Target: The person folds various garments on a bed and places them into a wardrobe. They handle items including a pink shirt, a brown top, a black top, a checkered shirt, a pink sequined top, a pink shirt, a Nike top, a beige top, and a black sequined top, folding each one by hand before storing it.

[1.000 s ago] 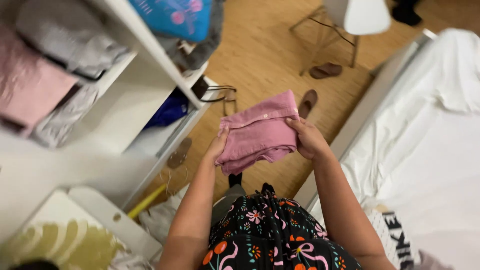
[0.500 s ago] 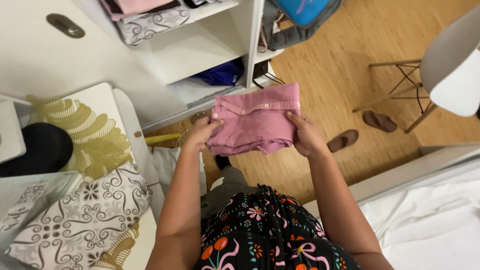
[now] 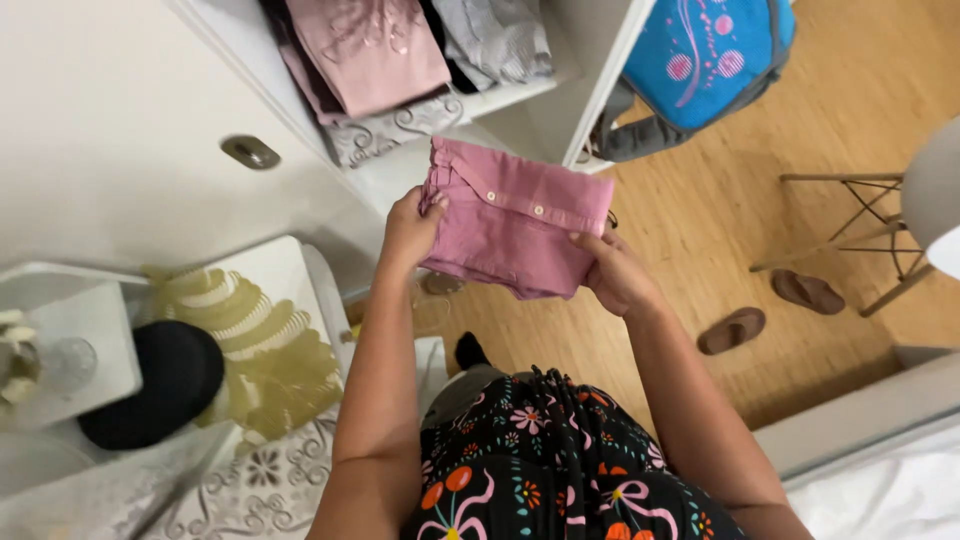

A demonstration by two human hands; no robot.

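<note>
**Q:** Bedroom floor first — what's underfoot?

**A:** Pale wood-plank floor (image 3: 700, 210), seen from above. Open white wardrobe shelf (image 3: 520, 95) at top, carrying a stack of folded clothes: a pale pink embroidered top (image 3: 370, 50) uppermost, grey patterned fabric (image 3: 495, 35) beside it. A blue bag with pink swirls (image 3: 705, 55) hangs off the wardrobe's edge. Two brown slippers (image 3: 770, 310) lie on the floor near the wooden legs of a chair (image 3: 850, 230).

**Q:** And your hands?

**A:** Apart, both clamped on a folded pink button-front garment (image 3: 515, 220). My left hand (image 3: 412, 230) pinches its left edge, thumb over the front. My right hand (image 3: 620, 275) supports the lower right corner from beneath, fingers wrapped under. I judge that a grip at each side keeps the fold flat so it doesn't sag open.

**Q:** Where does the garment sit, exactly?

**A:** In the air, at chest height, just in front of and below the shelf, touching nothing but my hands. Button placket runs along the top edge, tilted down to the right.

**Q:** Anything lower left?

**A:** White tabletop (image 3: 270, 270) with a gold leaf-pattern mat (image 3: 260, 350), a round black object (image 3: 160, 385) on it, a clear glass (image 3: 60, 365) on a white tray. Patterned grey-and-white cloth (image 3: 260, 490) at the bottom edge. My black floral dress (image 3: 540, 470) fills the foreground; a corner of white bed (image 3: 890, 490) at right.
</note>
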